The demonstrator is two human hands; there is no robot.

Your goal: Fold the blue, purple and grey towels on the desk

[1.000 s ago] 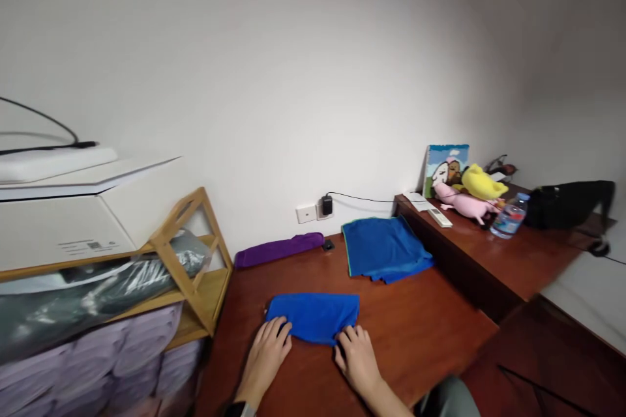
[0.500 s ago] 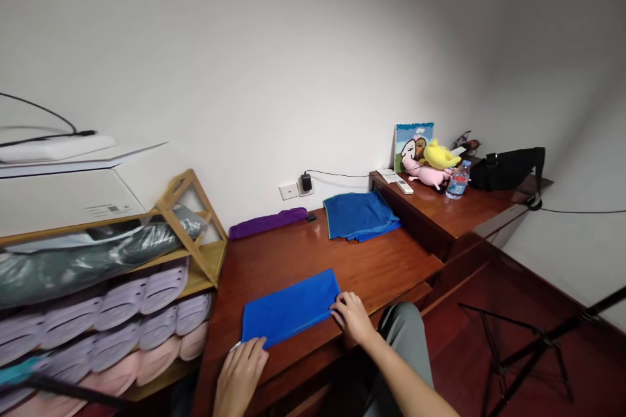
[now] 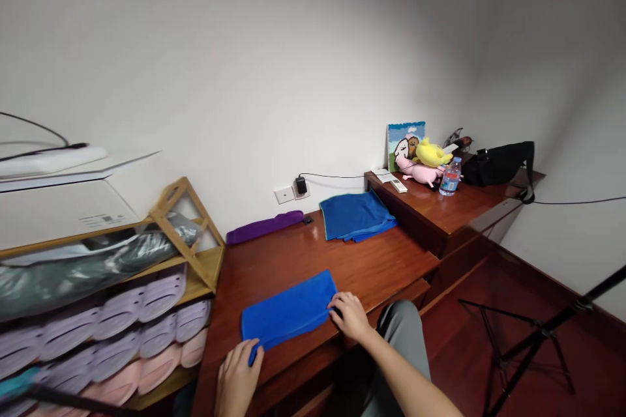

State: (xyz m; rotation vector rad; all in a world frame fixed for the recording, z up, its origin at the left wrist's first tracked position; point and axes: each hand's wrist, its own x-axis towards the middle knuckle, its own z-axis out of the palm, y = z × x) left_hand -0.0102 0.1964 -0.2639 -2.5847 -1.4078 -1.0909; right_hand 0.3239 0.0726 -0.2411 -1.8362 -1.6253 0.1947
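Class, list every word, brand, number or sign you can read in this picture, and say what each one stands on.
No text can be read for certain.
White box: a block of dark print on its side, too small to read.
Water bottle: a red and blue label, its wording too small to read.
Remote: any markings are too small to tell.
Front blue cloth: no writing to be seen.

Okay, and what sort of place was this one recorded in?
Probably a room in a home: plush toys on a desk, beside a rack of slippers.
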